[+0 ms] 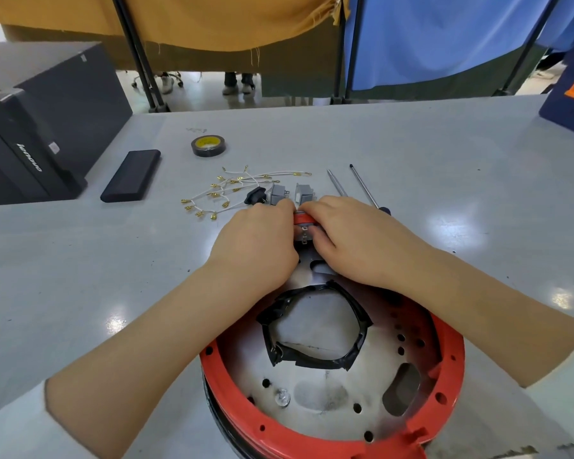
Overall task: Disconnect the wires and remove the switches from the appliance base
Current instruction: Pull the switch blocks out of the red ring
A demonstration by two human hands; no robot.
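Both hands, the left hand (260,241) and the right hand (352,236), pinch a small red switch (303,219) at the far rim of the round red base (312,435), on the smooth grey tabletop (444,167) near loose white wires (232,190).

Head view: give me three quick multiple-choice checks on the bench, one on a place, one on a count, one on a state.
1. Where is the tape roll?
A. Beyond the loose wires
B. Inside the appliance base
C. On the computer case

2. How many screwdrivers lie on the table?
A. One
B. Two
C. Four

3. What is the switch between the left hand and right hand doing?
A. Lying untouched
B. Gripped by both hands
C. Taped down

Answers: A, the roll sits farther back than the wires; B, two shafts show; B, fingers of both hands close on it.
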